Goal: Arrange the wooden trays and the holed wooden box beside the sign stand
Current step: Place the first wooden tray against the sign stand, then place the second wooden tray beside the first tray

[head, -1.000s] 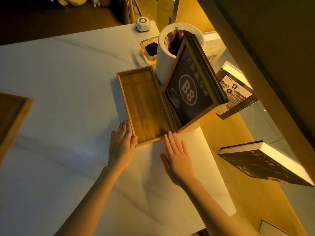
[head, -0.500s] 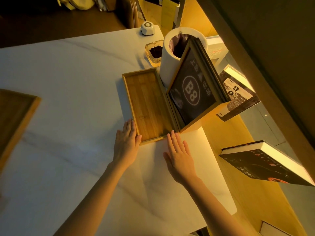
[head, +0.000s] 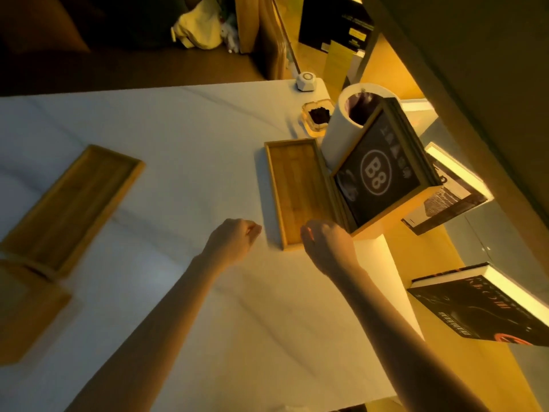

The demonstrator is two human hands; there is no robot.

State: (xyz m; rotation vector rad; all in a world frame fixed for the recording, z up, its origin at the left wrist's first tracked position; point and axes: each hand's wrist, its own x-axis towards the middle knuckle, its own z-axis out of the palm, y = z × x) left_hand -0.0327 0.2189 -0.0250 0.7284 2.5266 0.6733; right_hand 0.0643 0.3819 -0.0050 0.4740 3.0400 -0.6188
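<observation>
One tray point(head: 300, 191) lies on the worktop point(head: 184, 120) touching the sign stand point(head: 377, 176) at 3 o'clock; a second tray point(head: 71, 203) lies well apart at 9 o'clock. Both are judged light, stiff and smooth, best taken by the long rims. The left hand point(head: 234, 240) and right hand point(head: 326, 242) are loosely curled, grasping nothing. The worktop is pale and marbled, dimly amber-lit.

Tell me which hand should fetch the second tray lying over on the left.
Probably the left hand. It is empty and on the same side as the second tray, with open table between. The right hand sits by the placed tray near the sign stand.
</observation>
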